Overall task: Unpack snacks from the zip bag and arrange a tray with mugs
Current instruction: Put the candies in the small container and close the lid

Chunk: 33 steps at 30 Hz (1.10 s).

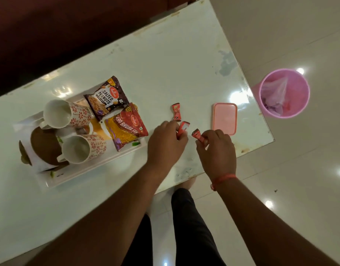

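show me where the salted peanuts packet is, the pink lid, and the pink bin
salted peanuts packet [105, 97]: head view, on the middle of its printed front.
pink lid [225, 118]: head view, on the flat centre of its top.
pink bin [263, 104]: head view, on its left rim.

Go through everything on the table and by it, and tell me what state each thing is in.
Mugs: two, on their sides on the tray, empty.
Salted peanuts packet: sealed, partly on the tray.
Aloo bhujia packet: sealed, on the tray.
Loose candy: wrapped, on the table.
Left hand: grip shut on a candy.
Right hand: grip shut on a candy.
Pink container: lid on.
Pink bin: holds plastic waste.
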{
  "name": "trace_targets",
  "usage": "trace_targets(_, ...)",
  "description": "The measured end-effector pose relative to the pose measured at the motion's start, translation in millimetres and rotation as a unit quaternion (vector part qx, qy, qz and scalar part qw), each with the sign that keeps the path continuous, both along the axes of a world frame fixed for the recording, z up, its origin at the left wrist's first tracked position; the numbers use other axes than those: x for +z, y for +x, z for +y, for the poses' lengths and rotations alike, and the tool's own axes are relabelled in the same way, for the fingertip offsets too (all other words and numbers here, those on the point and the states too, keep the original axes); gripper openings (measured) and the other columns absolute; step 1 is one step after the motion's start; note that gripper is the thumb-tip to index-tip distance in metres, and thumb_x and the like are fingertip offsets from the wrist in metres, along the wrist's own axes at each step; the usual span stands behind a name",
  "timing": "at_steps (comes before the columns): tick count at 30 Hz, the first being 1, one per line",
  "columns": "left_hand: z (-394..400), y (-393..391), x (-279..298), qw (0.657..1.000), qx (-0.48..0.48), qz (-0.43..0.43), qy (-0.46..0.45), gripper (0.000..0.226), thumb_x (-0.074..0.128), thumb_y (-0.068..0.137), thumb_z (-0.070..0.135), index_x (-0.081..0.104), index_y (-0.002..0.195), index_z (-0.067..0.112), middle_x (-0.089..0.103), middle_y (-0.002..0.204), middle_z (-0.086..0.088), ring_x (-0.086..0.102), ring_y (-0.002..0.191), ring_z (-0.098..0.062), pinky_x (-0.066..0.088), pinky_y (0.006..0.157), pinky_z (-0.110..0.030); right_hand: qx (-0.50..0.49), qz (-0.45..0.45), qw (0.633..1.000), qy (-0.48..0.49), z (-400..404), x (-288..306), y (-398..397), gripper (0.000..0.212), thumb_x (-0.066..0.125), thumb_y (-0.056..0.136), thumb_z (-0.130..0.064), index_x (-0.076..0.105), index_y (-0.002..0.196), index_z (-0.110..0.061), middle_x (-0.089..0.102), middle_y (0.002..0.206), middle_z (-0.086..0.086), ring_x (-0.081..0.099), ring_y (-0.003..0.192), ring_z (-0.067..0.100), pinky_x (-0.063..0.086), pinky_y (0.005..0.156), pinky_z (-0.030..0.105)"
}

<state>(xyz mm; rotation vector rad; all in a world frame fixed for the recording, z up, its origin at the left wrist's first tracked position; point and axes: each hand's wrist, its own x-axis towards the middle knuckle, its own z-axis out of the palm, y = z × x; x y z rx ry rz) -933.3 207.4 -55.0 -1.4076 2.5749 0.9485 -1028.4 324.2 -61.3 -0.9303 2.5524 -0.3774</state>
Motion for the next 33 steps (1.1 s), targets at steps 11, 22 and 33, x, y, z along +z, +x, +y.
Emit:
trace_targets(11, 33, 29, -4, 0.989, -0.106, -0.070, -0.081, 0.036, 0.059, 0.092, 0.044, 0.065, 0.117, 0.021, 0.064, 0.111, -0.003, 0.055, 0.100, -0.018, 0.047, 0.088, -0.029, 0.042, 0.066, 0.997, 0.019, 8, -7, 12, 0.021, 0.077, 0.083, -0.023, 0.072, 0.103, -0.017, 0.060, 0.109, 0.013, 0.056, 0.096, 0.031, 0.050, 0.077, 0.041)
trace_targets(22, 37, 18, -13, 0.960, -0.209, -0.103, -0.153, 0.030, 0.080, 0.072, 0.045, 0.074, 0.092, 0.024, 0.064, 0.104, -0.008, 0.057, 0.093, -0.026, 0.049, 0.086, -0.040, 0.047, -0.017, 0.998, -0.049, -5, -9, -14, 0.022, 0.070, 0.089, -0.019, 0.071, 0.111, -0.018, 0.057, 0.123, 0.011, 0.052, 0.114, 0.030, 0.048, 0.093, 0.036)
trace_targets(33, 35, 18, -22, 0.956, -0.213, -0.091, -0.178, 0.039, 0.075, 0.073, 0.048, 0.068, 0.105, 0.027, 0.062, 0.105, -0.009, 0.057, 0.092, -0.025, 0.047, 0.087, -0.040, 0.041, -0.099, 0.993, -0.047, -66, -13, -50, 0.019, 0.062, 0.094, -0.019, 0.067, 0.112, -0.018, 0.058, 0.116, 0.008, 0.060, 0.107, 0.026, 0.051, 0.096, 0.039)
